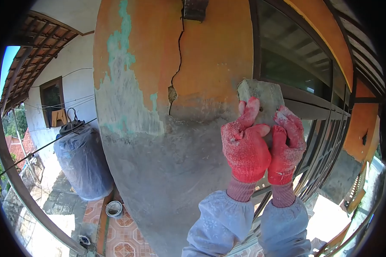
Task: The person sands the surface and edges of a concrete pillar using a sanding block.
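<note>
Both of my hands wear red knitted gloves dusted with grey. My left hand (245, 143) and my right hand (288, 143) are side by side, wrists almost touching, in front of a flat grey piece (261, 91) with a rough edge. The fingers of both hands are bent against its lower part, and the fingertips partly hide it. Behind stands a wall with orange paint (218, 51) above and grey plaster (176, 171) below. A dark crack (179, 51) runs down the orange part to a small broken hole (172, 93).
A dark-framed window (294, 51) is at the right of the wall. At the left are a plastic-wrapped bundle (83, 158), a small bucket (114, 209) on the tiled floor (124, 231), and a thin dark line (43, 147). A dark bracket (195, 9) sits at the top.
</note>
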`<move>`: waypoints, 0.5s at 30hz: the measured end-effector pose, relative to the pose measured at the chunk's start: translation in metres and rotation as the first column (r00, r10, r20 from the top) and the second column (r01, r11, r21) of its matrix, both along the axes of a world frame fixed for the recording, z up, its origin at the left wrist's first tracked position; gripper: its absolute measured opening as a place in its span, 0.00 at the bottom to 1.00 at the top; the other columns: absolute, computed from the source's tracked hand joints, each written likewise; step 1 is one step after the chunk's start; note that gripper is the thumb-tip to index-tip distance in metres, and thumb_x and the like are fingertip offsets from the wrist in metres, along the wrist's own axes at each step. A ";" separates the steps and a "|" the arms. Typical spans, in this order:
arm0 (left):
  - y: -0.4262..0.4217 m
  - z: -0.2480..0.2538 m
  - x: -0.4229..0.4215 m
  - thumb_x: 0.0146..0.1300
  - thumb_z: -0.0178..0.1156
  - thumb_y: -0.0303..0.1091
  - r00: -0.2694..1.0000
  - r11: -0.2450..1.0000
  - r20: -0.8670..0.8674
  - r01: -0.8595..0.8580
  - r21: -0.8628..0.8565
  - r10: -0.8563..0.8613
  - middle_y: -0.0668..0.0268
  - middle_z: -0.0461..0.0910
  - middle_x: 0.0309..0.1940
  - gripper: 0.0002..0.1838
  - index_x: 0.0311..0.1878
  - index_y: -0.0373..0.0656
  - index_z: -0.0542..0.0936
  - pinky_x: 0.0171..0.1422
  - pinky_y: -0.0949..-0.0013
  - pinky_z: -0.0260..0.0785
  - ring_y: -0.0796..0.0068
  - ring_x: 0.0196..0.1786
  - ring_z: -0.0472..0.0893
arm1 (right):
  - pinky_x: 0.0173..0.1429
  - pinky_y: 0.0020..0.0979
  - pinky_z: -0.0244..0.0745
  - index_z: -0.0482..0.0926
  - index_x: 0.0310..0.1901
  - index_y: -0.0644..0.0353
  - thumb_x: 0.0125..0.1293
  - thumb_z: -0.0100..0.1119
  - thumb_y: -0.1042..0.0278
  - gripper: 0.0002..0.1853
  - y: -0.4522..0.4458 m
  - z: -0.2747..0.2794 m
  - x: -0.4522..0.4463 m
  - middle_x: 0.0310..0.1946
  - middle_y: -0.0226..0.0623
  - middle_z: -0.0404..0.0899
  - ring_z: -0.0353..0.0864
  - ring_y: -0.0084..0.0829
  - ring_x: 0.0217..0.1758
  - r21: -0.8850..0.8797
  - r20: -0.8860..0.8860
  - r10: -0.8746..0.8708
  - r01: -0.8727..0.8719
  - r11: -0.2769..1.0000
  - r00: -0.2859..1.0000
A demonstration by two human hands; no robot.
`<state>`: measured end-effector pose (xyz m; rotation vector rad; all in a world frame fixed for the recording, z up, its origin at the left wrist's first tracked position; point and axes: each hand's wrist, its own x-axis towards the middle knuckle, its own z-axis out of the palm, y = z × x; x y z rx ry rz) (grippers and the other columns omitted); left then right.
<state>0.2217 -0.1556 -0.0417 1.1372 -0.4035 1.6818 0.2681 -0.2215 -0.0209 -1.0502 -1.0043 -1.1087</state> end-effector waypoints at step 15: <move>0.006 -0.032 0.003 0.48 0.56 0.16 0.987 0.995 0.126 0.102 -0.008 -0.101 0.50 0.79 0.62 0.19 0.46 0.32 0.85 0.78 0.62 0.55 0.56 0.75 0.67 | 0.58 0.37 0.77 0.85 0.43 0.62 0.57 0.60 0.82 0.13 -0.010 -0.038 -0.013 0.49 0.44 0.83 0.83 0.43 0.53 -0.064 0.170 -0.225 0.239 0.969 0.959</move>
